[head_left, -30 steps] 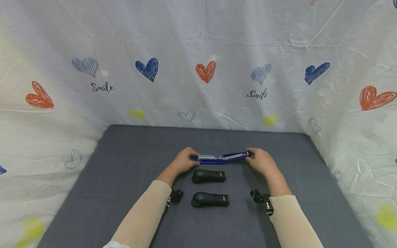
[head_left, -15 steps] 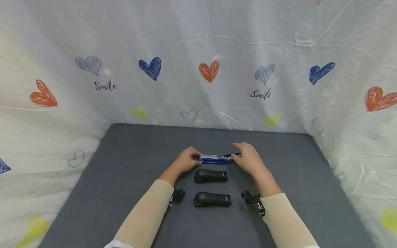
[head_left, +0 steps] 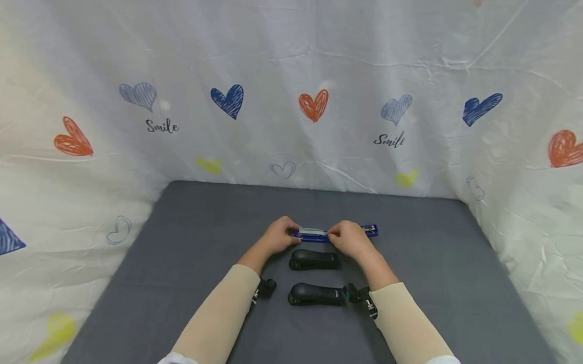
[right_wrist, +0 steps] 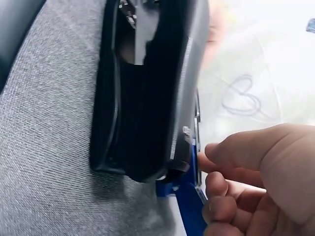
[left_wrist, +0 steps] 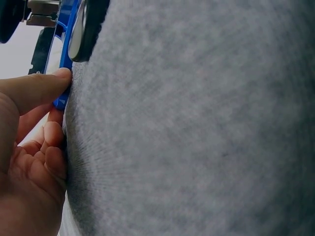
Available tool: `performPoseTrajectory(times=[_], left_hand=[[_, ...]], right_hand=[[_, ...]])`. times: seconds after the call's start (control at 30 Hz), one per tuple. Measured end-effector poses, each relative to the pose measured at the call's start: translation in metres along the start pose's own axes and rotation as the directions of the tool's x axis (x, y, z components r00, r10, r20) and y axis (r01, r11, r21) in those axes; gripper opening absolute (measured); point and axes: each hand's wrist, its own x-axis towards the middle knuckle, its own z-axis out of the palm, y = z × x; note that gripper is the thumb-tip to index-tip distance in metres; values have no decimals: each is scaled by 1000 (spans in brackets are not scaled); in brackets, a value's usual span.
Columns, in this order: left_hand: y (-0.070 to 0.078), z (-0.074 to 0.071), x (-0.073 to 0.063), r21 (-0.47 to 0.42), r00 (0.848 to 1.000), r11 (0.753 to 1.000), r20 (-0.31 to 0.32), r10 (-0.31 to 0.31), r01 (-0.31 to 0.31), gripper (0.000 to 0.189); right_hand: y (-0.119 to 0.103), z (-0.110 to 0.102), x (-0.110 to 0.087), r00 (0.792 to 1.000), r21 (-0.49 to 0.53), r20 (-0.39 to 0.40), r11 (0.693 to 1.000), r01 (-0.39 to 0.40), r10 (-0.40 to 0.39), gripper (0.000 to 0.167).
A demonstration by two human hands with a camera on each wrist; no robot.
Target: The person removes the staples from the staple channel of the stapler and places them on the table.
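Observation:
A blue stapler (head_left: 313, 238) lies unfolded near the middle of the table, its metal staple channel facing up. My left hand (head_left: 278, 236) pinches its left end between thumb and fingers; the left wrist view shows the thumb across the blue base (left_wrist: 67, 51). My right hand (head_left: 353, 240) is at the stapler's middle, thumb and forefinger tips together at the channel near the hinge. Past that hand the unfolded blue arm (head_left: 370, 231) sticks out to the right. In the right wrist view a black stapler (right_wrist: 182, 98) hides much of the blue one (right_wrist: 191, 209).
Two black staplers lie one before the other on the grey table (head_left: 223, 212): the farther one (head_left: 314, 260) just below the blue stapler, the nearer one (head_left: 315, 295) between the forearms. A white curtain (head_left: 271, 58) printed with hearts surrounds the table.
My right hand has left the stapler's right end and moved leftward to its middle, uncovering the unfolded arm's tip. My left hand keeps its grip on the left end.

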Motion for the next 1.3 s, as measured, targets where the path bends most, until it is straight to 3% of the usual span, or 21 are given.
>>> performPoseTrajectory(times=[0.13, 0.57, 0.87, 1.07, 1.3], left_hand=[[3, 2, 0, -13, 1000, 1000, 7, -13, 13, 35], [3, 2, 4, -12, 1000, 1000, -4, -22, 22, 34], [0, 0, 4, -12, 1000, 1000, -5, -20, 20, 34], [-1, 0, 4, -9, 1000, 1000, -6, -19, 19, 35], [-2, 2, 2, -7, 1000, 1000, -10, -25, 25, 36]], right_hand=[[-1, 5, 1, 999, 36, 14, 999, -37, 37, 28], [-5, 10, 11, 979, 212, -78, 962, -170, 190, 17], [-6, 12, 19, 974, 338, -102, 928, -158, 203, 20], [-6, 13, 19, 982, 287, -87, 948, -134, 165, 24], [-7, 8, 14, 981, 275, -134, 956, -100, 141, 21]])
